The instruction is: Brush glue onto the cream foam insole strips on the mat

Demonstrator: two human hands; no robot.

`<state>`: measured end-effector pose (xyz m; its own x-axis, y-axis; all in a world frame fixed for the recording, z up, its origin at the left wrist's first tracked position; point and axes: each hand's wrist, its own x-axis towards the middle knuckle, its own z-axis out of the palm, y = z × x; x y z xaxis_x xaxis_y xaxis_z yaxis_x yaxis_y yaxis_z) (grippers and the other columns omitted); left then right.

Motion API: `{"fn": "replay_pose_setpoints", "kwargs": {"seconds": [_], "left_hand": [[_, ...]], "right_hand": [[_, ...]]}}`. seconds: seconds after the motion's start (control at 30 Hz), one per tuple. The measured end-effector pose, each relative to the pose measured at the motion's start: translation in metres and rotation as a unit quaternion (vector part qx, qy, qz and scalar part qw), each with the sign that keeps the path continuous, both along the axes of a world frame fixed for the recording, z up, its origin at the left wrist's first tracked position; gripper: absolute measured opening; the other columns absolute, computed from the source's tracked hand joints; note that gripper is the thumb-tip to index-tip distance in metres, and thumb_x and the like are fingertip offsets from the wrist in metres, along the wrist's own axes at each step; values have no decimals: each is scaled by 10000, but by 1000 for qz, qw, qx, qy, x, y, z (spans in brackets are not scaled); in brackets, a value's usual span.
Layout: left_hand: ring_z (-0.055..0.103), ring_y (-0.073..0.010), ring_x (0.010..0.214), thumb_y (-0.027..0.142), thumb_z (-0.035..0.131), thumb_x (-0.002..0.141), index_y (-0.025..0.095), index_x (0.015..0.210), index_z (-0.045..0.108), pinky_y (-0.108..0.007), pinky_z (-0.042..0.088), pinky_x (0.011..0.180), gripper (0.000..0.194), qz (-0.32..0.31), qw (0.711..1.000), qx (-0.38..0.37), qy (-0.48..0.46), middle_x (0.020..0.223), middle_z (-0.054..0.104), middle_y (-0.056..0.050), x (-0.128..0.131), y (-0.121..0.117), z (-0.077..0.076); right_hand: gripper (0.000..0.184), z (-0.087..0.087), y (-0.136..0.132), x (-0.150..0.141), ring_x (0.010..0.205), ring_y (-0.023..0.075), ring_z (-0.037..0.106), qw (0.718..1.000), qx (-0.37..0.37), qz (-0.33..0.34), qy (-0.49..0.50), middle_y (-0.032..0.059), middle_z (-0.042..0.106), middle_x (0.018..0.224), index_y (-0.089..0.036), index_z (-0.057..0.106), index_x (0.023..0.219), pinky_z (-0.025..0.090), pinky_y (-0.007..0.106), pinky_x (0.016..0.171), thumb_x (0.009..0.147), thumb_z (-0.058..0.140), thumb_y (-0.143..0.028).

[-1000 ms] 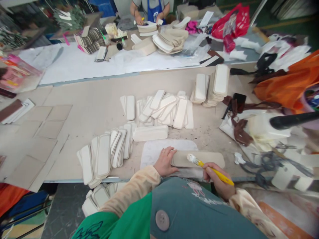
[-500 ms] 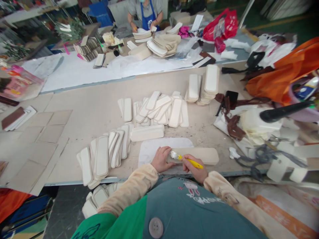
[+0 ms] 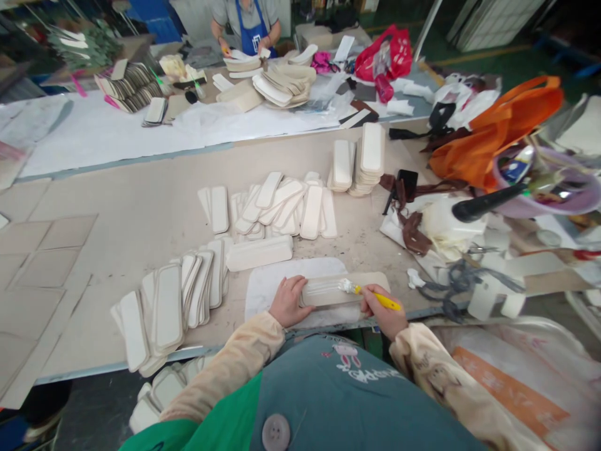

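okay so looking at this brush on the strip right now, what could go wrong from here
1. The left hand presses only one end of the long beige rounded strip, so the far end could swing under the yellow-handled brush held by the right hand.
2. Wet bristles sit near the left fingertips, which may get smeared.
3. The strip overhangs the white work mat, so paste might reach the beige tabletop.

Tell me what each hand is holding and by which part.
The right hand grips a yellow-handled brush by its handle. The left hand presses on the left end of the beige strip, pinning it flat rather than lifting it.
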<state>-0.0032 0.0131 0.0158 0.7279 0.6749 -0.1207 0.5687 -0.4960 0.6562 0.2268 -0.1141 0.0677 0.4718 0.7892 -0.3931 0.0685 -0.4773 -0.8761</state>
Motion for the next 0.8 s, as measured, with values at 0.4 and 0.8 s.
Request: {"fn": "replay_pose_setpoints", "kwargs": {"seconds": [0.4,0.8], "left_hand": [[449,-333,1252,426,724,670,181,1294,470,-557,232,1104,717,-7,1000,8,2,1335,490,-191,-1,-1,-1],[481,-313,1222,429,697,689,148,1286,464,-550,326,1058,701,-28,998,57,26,1319,512,-186,-1,-2,1]], "right_hand": [[404,11,-26,34,506,124,526,985,-18,-97,-142,-15,578,580,-194,601,831,449,241,538,804,547,-594],[334,-6,16,-50,484,102,510,984,7,148,99,-48,576,562,-219,556,812,438,220,521,867,464,-535]]}}
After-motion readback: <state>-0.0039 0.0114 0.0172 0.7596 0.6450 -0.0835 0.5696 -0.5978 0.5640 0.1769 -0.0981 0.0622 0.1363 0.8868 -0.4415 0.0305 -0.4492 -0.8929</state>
